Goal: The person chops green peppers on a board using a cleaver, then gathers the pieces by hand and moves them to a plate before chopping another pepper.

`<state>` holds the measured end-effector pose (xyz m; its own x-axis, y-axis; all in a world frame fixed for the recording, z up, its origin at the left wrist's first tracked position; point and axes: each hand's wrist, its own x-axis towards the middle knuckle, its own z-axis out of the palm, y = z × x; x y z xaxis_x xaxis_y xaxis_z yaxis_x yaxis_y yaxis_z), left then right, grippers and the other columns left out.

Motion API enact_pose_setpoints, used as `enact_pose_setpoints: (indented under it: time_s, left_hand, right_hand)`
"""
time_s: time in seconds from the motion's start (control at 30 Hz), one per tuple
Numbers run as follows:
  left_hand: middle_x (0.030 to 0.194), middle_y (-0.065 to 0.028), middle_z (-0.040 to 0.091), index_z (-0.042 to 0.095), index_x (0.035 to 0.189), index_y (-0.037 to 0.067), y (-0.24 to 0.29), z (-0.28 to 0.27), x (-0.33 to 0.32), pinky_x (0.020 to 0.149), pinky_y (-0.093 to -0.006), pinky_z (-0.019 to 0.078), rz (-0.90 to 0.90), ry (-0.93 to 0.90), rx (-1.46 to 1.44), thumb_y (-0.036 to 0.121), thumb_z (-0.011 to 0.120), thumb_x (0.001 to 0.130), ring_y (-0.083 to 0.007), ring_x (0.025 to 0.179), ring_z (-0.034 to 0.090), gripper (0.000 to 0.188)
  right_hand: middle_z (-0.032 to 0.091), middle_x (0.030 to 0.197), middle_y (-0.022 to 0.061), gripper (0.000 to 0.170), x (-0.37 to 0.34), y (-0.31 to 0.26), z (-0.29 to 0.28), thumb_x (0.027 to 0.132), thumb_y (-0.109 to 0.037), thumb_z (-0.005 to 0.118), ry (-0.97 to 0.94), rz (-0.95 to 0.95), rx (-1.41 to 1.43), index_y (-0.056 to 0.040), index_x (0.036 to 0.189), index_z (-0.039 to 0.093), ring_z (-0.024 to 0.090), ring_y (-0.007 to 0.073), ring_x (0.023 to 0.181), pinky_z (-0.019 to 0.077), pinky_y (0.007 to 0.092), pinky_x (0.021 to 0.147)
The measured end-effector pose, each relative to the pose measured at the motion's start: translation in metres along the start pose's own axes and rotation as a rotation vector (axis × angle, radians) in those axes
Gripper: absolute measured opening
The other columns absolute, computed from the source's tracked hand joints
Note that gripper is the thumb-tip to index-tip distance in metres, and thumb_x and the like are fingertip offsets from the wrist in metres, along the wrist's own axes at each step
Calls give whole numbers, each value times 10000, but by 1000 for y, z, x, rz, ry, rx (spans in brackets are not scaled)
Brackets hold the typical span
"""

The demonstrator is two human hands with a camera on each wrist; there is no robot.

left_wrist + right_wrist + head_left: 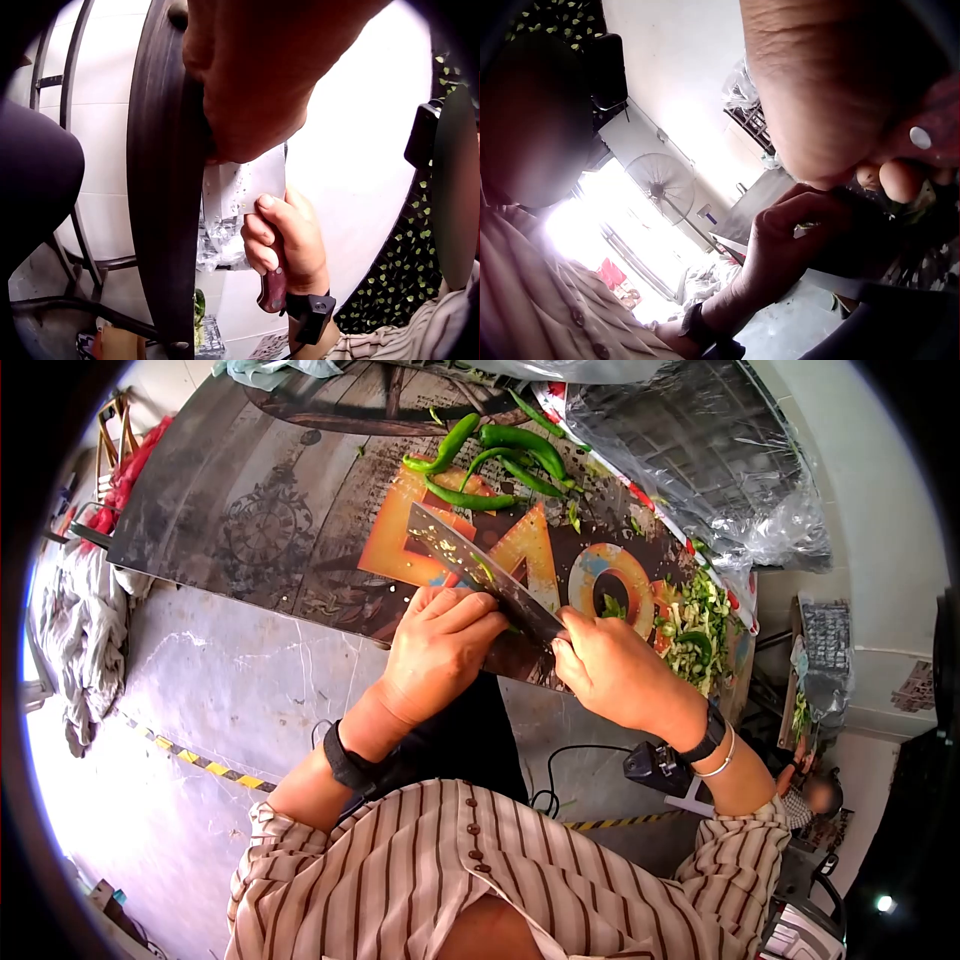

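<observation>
My right hand (625, 670) grips a broad kitchen knife (455, 547) whose dark red handle (274, 291) shows in the left wrist view. Bits of pepper cling to the blade, which slants up and left over the printed table (210, 510). Just left of the blade, my left hand (445, 640) has its fingers curled around a green pepper, mostly hidden; a small green end shows beside the blade. Beyond the knife lie several whole green peppers (528, 444). A heap of chopped green pepper (705, 622) sits right of my right hand, at the table's right end.
A plastic-covered dark crate (690, 445) stands beyond the table's right side, by a red and white strip (640, 495). The table's near edge runs close under my wrists. Grey cloth (80, 630) hangs at the left; another person (822, 795) is at the lower right.
</observation>
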<state>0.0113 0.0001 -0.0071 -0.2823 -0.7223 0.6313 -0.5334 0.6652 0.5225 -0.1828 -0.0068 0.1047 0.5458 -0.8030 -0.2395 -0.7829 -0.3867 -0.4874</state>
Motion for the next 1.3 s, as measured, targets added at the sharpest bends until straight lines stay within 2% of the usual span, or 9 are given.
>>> enact_pose_setpoints:
  time_s: [0.13,0.27,0.43,0.87,1.07,1.23,1.3]
  left_hand:
    - [937,-11,616,683,917,110,2,-1,0,843,-364,462,-16,-18,6,42,705,697,-217,857,593,231]
    - [942,-26,617,671,926,93,1,-2,-1,808,-368,469,-10,18,4,23,707,710,-239,850,591,230]
    - [952,-37,621,665,930,77,-1,0,-3,772,-360,479,-6,62,-25,1,716,716,-254,846,585,233]
    - [953,-23,619,685,931,91,-1,-2,-4,793,-356,482,-23,21,-31,5,714,690,-245,868,584,259]
    - [966,-19,610,682,922,92,-2,0,-5,796,-357,479,-29,11,-47,7,704,667,-247,886,580,270]
    - [962,-19,614,675,924,92,2,-6,-3,796,-352,474,-3,4,-23,11,701,683,-248,887,584,256]
    - [960,-26,629,679,936,96,8,-10,0,798,-349,470,-49,-4,85,28,707,702,-248,895,596,245]
  right_hand:
    - [562,635,256,170,13,-2,7,895,-107,551,17,-11,6,42,851,481,575,453,623,452,498,547]
    - [574,646,252,168,25,2,16,894,-104,552,104,-85,6,40,839,486,586,448,633,457,499,558]
    - [572,659,263,165,20,14,18,911,-109,534,263,-76,-6,40,855,490,586,448,648,450,504,564]
    - [540,644,255,186,-3,0,2,919,-114,531,12,22,110,35,831,463,561,453,631,433,496,552]
    - [538,632,263,193,13,-2,4,904,-114,548,0,18,89,44,834,462,563,457,631,436,495,552]
    - [560,640,261,180,21,0,15,886,-108,557,70,-62,33,45,838,477,584,445,638,457,498,559]
    - [567,638,254,175,20,1,16,884,-109,556,116,-91,14,46,845,485,587,438,627,464,495,559]
